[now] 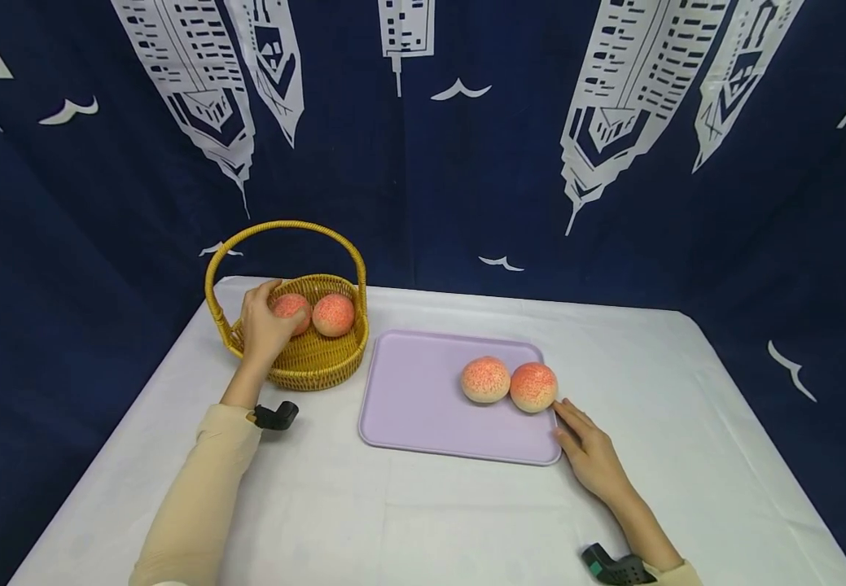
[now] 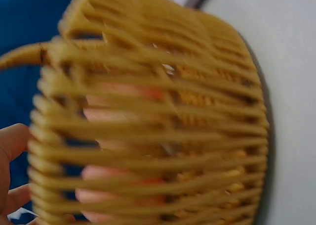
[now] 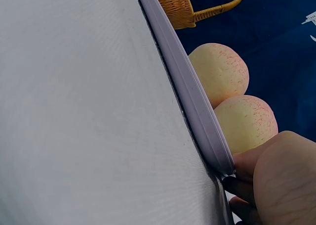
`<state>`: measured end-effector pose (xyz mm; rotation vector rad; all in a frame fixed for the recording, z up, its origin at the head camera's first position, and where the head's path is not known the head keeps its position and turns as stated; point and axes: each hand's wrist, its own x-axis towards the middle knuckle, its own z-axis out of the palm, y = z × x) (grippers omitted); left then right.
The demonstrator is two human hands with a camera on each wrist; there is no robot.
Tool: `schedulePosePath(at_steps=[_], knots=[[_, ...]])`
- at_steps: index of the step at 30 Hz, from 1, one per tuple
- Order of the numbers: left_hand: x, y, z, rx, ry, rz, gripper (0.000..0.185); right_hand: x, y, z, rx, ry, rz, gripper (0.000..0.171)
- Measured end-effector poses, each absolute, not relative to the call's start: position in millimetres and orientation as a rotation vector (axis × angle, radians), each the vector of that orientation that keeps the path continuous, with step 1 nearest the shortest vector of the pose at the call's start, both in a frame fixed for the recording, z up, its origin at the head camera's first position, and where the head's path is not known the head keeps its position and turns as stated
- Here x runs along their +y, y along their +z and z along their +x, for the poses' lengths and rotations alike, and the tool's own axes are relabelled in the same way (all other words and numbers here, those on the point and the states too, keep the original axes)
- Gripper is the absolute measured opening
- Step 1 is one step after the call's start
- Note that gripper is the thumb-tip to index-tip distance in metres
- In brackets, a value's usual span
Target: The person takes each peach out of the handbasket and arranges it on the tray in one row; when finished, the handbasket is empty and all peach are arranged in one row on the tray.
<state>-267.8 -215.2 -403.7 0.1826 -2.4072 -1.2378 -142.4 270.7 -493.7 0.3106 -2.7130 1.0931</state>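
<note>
Head view shows the left hand (image 1: pixel 265 325) reaching into the yellow basket (image 1: pixel 320 362), fingers curled round one peach (image 1: pixel 292 308). A second peach (image 1: pixel 334 314) sits beside it. The right hand (image 1: pixel 589 456) rests flat and loose at the purple tray's (image 1: pixel 423 407) edge, by two peaches (image 1: pixel 509 382). I think this is the picking-up step; next, lift the peach clear of the handle.

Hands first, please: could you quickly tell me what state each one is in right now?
Left hand: fingers curled round a peach in the basket, gripping it.
Right hand: open, fingers straight, touching the tray edge, holding nothing.
</note>
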Motion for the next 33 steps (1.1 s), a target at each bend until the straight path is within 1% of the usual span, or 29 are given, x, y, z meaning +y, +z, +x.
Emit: schedulePosePath(at_steps=[7,14,21,28,33], knots=[[-226.0,-415.6,-280.6,-2.526,-1.278,0.33,0.068,271.4,-495.4,-142.9,-2.713,1.092,0.308,0.045],[-226.6,-424.6,-288.3,-2.576,-1.309,0.385,0.074,271.8,-495.1,-142.4,-2.696,1.077,0.319,0.044],[-222.0,-424.5,-286.8,-2.624,-1.288,0.44,0.078,271.1,-494.5,-141.7,-2.705,1.087,0.321,0.045],[-220.6,-424.4,-289.4,-2.605,-1.299,0.452,0.077,272.5,-494.2,-142.0,-2.703,1.076,0.315,0.045],[-220.7,-423.9,-287.7,-2.546,-1.327,0.504,0.078,272.4,-494.9,-142.4,-2.707,1.073,0.317,0.045]])
